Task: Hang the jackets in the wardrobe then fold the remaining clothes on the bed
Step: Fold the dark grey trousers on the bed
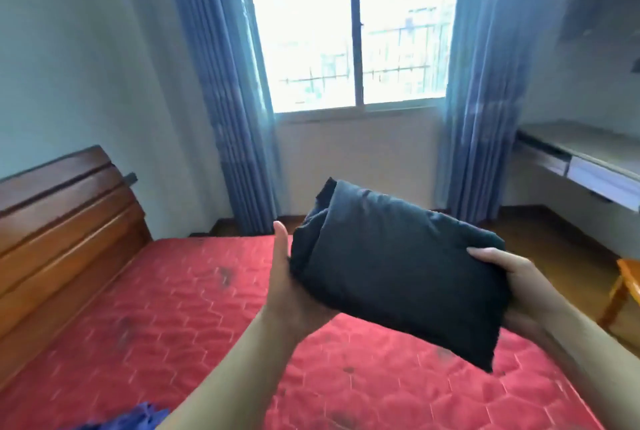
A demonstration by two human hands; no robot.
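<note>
Two hands, one folded dark garment [398,273].
My left hand [291,291] cups its end, my right hand [512,287] grips the other, above the red bed [173,308]; no label readable.

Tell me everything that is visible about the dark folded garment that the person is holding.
The dark folded garment is a thick, compact bundle of black or very dark grey cloth, matte and slightly puffy. Its layered edges show at the upper left end. It is held in the air above the red mattress, tilted down to the right. The left hand supports its left end and the right hand grips its right end.
</note>
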